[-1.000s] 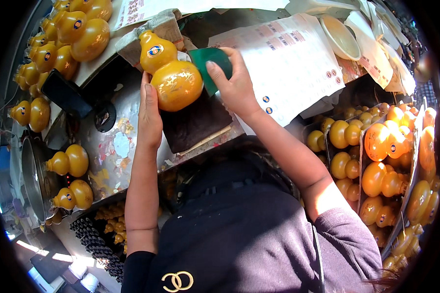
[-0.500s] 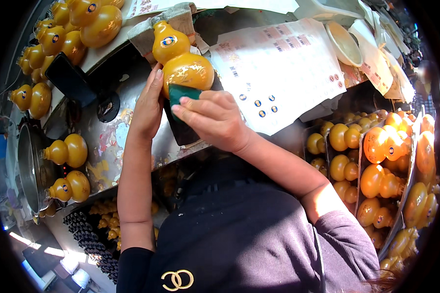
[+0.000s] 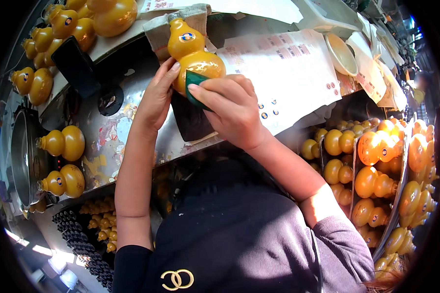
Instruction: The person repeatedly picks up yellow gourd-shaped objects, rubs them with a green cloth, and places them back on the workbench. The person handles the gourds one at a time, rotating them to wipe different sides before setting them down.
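A glossy yellow gourd-shaped bottle [image 3: 198, 64] lies with its neck pointing away from me, propped on a folded pale cloth [image 3: 155, 41]. On its smaller bulb is an oval blue sticker, and gold markings show on the larger bulb. My left hand [image 3: 156, 95] grips the bottle's left side, fingers closed against it. Between the fingers and thumb of my right hand [image 3: 237, 110] is a flat green scraper [image 3: 194, 82], its edge against the larger bulb's lower part. A dark pad [image 3: 190, 122] lies under my hands.
Right of the bottle lies a white sticker sheet [image 3: 288, 63], with a shallow bowl [image 3: 341, 54] beyond. A phone [image 3: 76, 66] stands at left near a metal pan [image 3: 22, 156] and more gourd bottles [image 3: 66, 143]. Divided crates of gourd bottles [image 3: 374, 181] stand at right.
The scraper has turned steeper and sits higher on the larger bulb, my right hand moving with it. My left hand keeps its hold on the bottle. The whole view has shifted slightly.
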Motion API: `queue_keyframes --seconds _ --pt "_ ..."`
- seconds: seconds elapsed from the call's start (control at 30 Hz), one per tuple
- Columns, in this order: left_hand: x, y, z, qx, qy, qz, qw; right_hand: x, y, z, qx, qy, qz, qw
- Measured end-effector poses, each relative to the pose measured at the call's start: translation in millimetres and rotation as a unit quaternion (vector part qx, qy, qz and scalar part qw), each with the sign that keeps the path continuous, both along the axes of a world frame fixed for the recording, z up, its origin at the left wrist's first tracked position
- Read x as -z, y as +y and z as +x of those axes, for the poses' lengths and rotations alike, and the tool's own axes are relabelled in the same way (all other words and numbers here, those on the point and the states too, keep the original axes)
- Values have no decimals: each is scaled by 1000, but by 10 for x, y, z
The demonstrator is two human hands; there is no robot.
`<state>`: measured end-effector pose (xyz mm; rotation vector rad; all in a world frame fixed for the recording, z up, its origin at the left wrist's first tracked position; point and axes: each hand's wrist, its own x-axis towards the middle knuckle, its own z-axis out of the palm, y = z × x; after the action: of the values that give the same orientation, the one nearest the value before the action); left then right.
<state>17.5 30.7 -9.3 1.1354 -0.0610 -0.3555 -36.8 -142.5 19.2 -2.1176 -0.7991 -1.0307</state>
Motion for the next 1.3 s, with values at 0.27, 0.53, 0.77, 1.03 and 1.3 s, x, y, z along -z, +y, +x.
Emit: queue_keyframes --seconds 0.27,0.53,0.77,1.03,1.3 --pt "-33 40 60 -6 59 -22 998 48 249 -64 -88 183 -99 974" --pt "26 -106 -141 -35 -49 20 998 -360 -386 642 -124 352 95 923" --pt "-37 -99 -131 -23 -43 9 999 -436 -479 941 -154 387 3 909" --pt "5 -120 -151 -33 -35 -10 999 -433 -431 980 -172 367 -48 913" --pt "-118 -166 -158 -49 -22 23 998 -410 -364 1093 -148 313 -46 937"
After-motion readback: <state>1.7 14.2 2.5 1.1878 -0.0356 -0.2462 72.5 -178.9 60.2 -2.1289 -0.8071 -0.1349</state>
